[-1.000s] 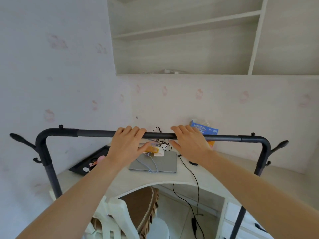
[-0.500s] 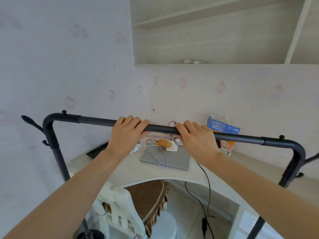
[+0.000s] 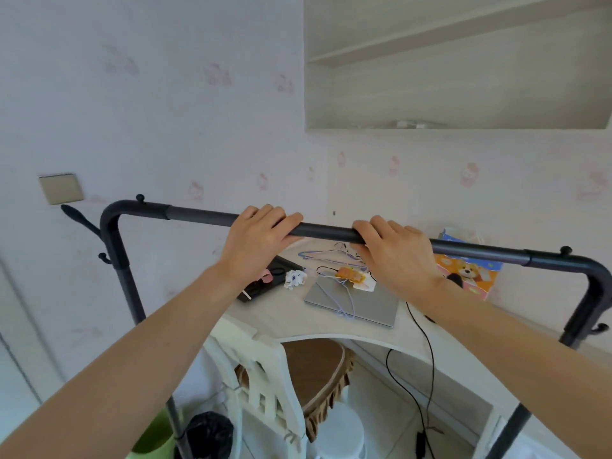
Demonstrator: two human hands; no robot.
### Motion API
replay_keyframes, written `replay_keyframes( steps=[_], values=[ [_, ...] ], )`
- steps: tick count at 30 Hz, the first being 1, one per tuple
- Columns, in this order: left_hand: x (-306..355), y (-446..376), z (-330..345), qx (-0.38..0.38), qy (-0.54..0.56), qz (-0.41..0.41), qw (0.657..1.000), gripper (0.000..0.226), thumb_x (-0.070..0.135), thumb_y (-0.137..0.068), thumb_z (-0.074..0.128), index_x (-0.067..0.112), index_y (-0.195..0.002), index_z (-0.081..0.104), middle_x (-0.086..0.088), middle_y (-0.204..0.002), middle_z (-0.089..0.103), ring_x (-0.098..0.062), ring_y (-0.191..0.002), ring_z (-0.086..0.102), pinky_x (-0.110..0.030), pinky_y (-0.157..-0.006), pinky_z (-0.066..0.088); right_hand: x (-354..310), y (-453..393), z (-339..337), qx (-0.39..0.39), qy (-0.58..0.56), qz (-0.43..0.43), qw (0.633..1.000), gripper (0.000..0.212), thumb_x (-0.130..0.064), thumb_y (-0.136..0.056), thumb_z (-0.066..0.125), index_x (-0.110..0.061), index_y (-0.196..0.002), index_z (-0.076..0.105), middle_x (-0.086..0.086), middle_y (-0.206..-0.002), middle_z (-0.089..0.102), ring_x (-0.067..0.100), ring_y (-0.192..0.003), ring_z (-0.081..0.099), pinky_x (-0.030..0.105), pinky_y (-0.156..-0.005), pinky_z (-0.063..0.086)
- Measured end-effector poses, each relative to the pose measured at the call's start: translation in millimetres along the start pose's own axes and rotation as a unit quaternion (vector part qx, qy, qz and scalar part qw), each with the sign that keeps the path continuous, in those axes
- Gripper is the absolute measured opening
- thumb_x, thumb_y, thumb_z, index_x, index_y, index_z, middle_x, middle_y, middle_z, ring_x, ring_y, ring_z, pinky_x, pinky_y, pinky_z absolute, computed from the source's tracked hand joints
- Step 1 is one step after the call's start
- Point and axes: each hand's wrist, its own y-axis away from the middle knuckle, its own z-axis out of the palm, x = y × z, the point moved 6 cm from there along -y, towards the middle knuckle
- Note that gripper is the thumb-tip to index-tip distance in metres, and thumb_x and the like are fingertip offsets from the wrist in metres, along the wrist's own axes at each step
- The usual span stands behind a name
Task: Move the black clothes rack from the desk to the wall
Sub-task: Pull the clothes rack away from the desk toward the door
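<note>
The black clothes rack (image 3: 326,231) stands between me and the white desk (image 3: 284,316), its top bar running slightly downhill from left to right across the view. My left hand (image 3: 258,241) grips the bar left of centre. My right hand (image 3: 395,256) grips it right of centre. The rack's left post (image 3: 122,266) with its side hooks stands in front of the pale patterned wall (image 3: 149,127). Its right post (image 3: 592,309) drops down at the frame's right edge. The rack's feet are out of view.
On the desk lie a grey laptop (image 3: 364,304), wire hangers, a black tray (image 3: 261,286) and a colourful bag (image 3: 470,273). A white chair (image 3: 261,369) with a brown cushion sits under the desk. A green bin (image 3: 159,435) and a black bag (image 3: 208,432) stand below left. Shelves (image 3: 457,61) hang above.
The view has swung left and the rack has shifted left along the wall, away from the desk. Both hands kept their grip on the bar.
</note>
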Motion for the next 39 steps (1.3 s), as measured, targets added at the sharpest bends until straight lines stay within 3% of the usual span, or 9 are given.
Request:
replay_keyframes(
  steps=[3,6,9,16,27,36,39],
  values=[
    [-14,16,-20,-0.004,-0.001,-0.015,1.0,0.033,0.038,-0.098,0.047,0.014,-0.103,0.068,-0.004,-0.074,0.063,-0.026,-0.067,0.059,-0.035,-0.06,0.048,-22,-7,-7,0.016,-0.002,-0.019,1.0,0.022,-0.032,-0.094,0.051,-0.013,-0.094,0.061,0.002,-0.07,0.056,0.022,-0.049,0.048,0.029,-0.038,0.039],
    [-26,30,-35,-0.021,-0.015,-0.024,0.999,0.036,0.04,-0.1,0.041,0.015,-0.104,0.067,-0.003,-0.075,0.063,-0.025,-0.069,0.059,-0.037,-0.061,0.048,-43,-12,-15,0.028,-0.005,-0.037,0.999,0.026,-0.034,-0.095,0.045,-0.013,-0.092,0.061,0.001,-0.069,0.056,0.022,-0.048,0.049,0.026,-0.039,0.032],
    [-37,45,-55,-0.027,-0.027,-0.034,0.999,0.03,0.038,-0.097,0.049,0.015,-0.104,0.066,-0.003,-0.075,0.063,-0.025,-0.069,0.06,-0.037,-0.061,0.048,-62,-17,-29,0.039,-0.024,-0.04,0.998,0.032,-0.036,-0.096,0.039,-0.013,-0.092,0.061,0.001,-0.069,0.057,0.023,-0.048,0.049,0.026,-0.04,0.028],
    [-69,103,-145,-0.036,-0.065,-0.07,0.995,0.034,0.039,-0.098,0.046,0.014,-0.1,0.069,-0.004,-0.072,0.064,-0.025,-0.066,0.06,-0.038,-0.058,0.049,-147,-28,-73,0.037,-0.088,-0.082,0.992,0.024,-0.034,-0.094,0.049,-0.012,-0.097,0.059,0.002,-0.073,0.058,0.022,-0.051,0.05,0.029,-0.038,0.039],
    [-112,192,-286,-0.103,-0.139,-0.121,0.978,0.03,0.036,-0.096,0.051,0.012,-0.1,0.068,-0.006,-0.072,0.063,-0.026,-0.065,0.059,-0.039,-0.058,0.048,-278,-39,-148,0.045,-0.15,-0.15,0.976,0.03,-0.037,-0.096,0.04,-0.012,-0.102,0.057,0.002,-0.075,0.059,0.022,-0.05,0.052,0.026,-0.039,0.033],
    [-143,267,-401,-0.147,-0.202,-0.171,0.953,0.034,0.036,-0.097,0.047,0.01,-0.1,0.068,-0.008,-0.072,0.065,-0.026,-0.064,0.058,-0.041,-0.057,0.049,-395,-51,-197,0.082,-0.256,-0.202,0.942,0.026,-0.036,-0.094,0.047,-0.012,-0.101,0.056,0.002,-0.075,0.058,0.021,-0.049,0.051,0.027,-0.038,0.039],
    [-156,294,-435,-0.164,-0.241,-0.187,0.938,0.025,0.032,-0.094,0.058,0.011,-0.101,0.067,-0.007,-0.072,0.065,-0.025,-0.063,0.057,-0.038,-0.058,0.046,-439,-58,-210,0.088,-0.291,-0.226,0.925,0.028,-0.037,-0.094,0.046,-0.012,-0.102,0.055,0.002,-0.075,0.059,0.021,-0.049,0.052,0.026,-0.038,0.038]
  ],
)
